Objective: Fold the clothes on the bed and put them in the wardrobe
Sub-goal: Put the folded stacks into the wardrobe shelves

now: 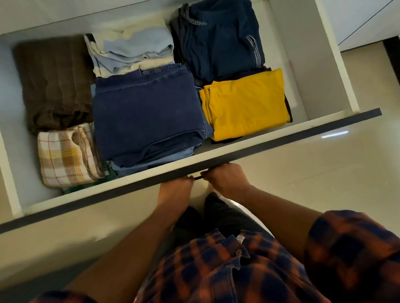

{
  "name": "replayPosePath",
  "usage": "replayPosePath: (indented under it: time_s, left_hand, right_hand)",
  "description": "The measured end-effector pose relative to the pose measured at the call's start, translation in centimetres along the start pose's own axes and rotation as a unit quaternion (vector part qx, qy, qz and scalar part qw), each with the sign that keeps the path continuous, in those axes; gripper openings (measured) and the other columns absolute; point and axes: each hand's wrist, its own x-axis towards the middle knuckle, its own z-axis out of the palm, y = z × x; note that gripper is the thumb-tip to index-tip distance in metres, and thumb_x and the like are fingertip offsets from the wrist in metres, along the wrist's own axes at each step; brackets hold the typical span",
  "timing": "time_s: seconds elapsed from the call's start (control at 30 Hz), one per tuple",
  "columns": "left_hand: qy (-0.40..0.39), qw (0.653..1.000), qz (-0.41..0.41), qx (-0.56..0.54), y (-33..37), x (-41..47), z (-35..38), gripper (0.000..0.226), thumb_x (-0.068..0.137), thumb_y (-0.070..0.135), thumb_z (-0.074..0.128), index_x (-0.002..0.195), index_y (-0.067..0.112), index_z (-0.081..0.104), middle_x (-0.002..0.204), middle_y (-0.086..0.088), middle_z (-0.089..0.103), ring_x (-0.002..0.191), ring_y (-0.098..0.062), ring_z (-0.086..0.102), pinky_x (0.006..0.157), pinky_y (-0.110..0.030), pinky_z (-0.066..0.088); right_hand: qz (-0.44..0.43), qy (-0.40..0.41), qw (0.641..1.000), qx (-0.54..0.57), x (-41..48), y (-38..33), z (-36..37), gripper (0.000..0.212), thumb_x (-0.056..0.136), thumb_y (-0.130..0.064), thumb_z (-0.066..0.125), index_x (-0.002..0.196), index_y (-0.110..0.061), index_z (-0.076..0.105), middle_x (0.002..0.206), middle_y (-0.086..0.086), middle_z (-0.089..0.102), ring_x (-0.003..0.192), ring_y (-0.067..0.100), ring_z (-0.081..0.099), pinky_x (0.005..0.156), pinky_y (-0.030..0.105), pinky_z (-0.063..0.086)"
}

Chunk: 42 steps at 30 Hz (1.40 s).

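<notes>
Head view: folded clothes already in the open wardrobe drawer [5, 111]. From left, checked cloth [67, 156] and tall navy jeans stack [147, 112] crowding the front panel [75, 206]: likely to snag overhead if shoved in fast. Left hand [175, 189] and right hand [227, 180] both curled round the handle [197, 178]; possibly pinched fingers. Yellow T-shirt [246, 103] lying flat.

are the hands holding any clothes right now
No, the left hand and right hand both grip the handle on the front of the drawer; the folded clothes lie inside it.
</notes>
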Motion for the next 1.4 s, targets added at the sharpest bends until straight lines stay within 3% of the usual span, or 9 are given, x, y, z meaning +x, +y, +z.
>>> replayPosePath:
  time_s: [0.2, 0.5, 0.73, 0.9, 1.1, 1.23, 1.4]
  left_hand:
    - [-0.001, 0.997, -0.05, -0.065, -2.2, 4.0, -3.4, 0.038, 0.097, 0.012, 0.051, 0.13, 0.028, 0.063, 0.115, 0.002, 0.068, 0.104, -0.022, 0.066, 0.083, -0.034, 0.053]
    - [0.034, 0.992, -0.105, -0.067, -5.8, 10.0, -7.2, 0.04, 0.098, 0.011, 0.052, 0.13, 0.033, 0.063, 0.117, 0.001, 0.069, 0.103, -0.022, 0.066, 0.087, -0.035, 0.053]
    - [0.034, 0.988, -0.119, -0.088, -8.7, 14.5, -10.5, 0.033, 0.096, 0.017, 0.059, 0.125, 0.031, 0.066, 0.108, 0.003, 0.069, 0.09, -0.016, 0.062, 0.082, -0.029, 0.051]
    - [0.045, 0.99, -0.102, -0.088, -11.5, 18.0, -13.1, 0.032, 0.096, 0.012, 0.056, 0.121, 0.029, 0.067, 0.101, 0.003, 0.068, 0.078, -0.015, 0.053, 0.073, -0.026, 0.046]
    - [0.08, 0.988, -0.087, -0.1, -15.0, 22.3, -16.0, 0.03, 0.094, 0.013, 0.061, 0.119, 0.027, 0.069, 0.103, 0.003, 0.071, 0.09, -0.018, 0.065, 0.077, -0.028, 0.05]
    - [0.11, 0.986, -0.073, -0.105, -17.0, 25.2, -17.7, 0.034, 0.092, 0.012, 0.065, 0.123, 0.027, 0.068, 0.11, 0.002, 0.072, 0.1, -0.02, 0.068, 0.086, -0.031, 0.054]
    - [0.145, 0.98, -0.054, -0.121, -19.6, 28.1, -19.4, 0.036, 0.091, 0.007, 0.063, 0.121, 0.025, 0.071, 0.112, 0.0, 0.073, 0.104, -0.024, 0.067, 0.088, -0.033, 0.054]
  right_hand:
    - [0.008, 0.025, 1.0, 0.01, 4.9, 1.2, -2.6, 0.024, 0.1, -0.029, 0.06, 0.12, -0.036, 0.072, 0.115, -0.002, 0.072, 0.106, 0.026, 0.067, 0.083, 0.035, 0.056]
    - [0.045, 0.066, 0.992, 0.097, 12.2, 2.2, -6.3, 0.022, 0.103, -0.033, 0.056, 0.111, -0.028, 0.076, 0.105, 0.0, 0.073, 0.096, 0.023, 0.067, 0.076, 0.032, 0.053]
    - [0.038, 0.069, 0.994, 0.082, 17.3, 3.3, -9.6, 0.023, 0.104, -0.029, 0.056, 0.119, -0.028, 0.073, 0.106, 0.0, 0.072, 0.094, 0.021, 0.068, 0.075, 0.03, 0.052]
    - [0.061, 0.104, 0.988, 0.095, 21.1, 3.5, -11.3, 0.026, 0.104, -0.02, 0.056, 0.124, -0.026, 0.072, 0.108, 0.003, 0.073, 0.1, 0.025, 0.067, 0.085, 0.033, 0.054]
    - [0.064, 0.135, 0.986, 0.077, 26.4, 4.7, -13.4, 0.029, 0.102, -0.013, 0.057, 0.127, -0.019, 0.071, 0.116, 0.01, 0.072, 0.111, 0.031, 0.063, 0.107, 0.037, 0.042]
    - [0.064, 0.183, 0.977, 0.086, 29.8, 5.2, -14.1, 0.021, 0.093, -0.009, 0.071, 0.112, -0.016, 0.078, 0.103, 0.013, 0.075, 0.102, 0.035, 0.066, 0.104, 0.044, 0.045]
    - [0.076, 0.242, 0.958, 0.135, 33.9, 5.9, -15.3, 0.01, 0.084, -0.003, 0.078, 0.088, -0.012, 0.081, 0.084, 0.015, 0.075, 0.085, 0.04, 0.067, 0.088, 0.048, 0.052]
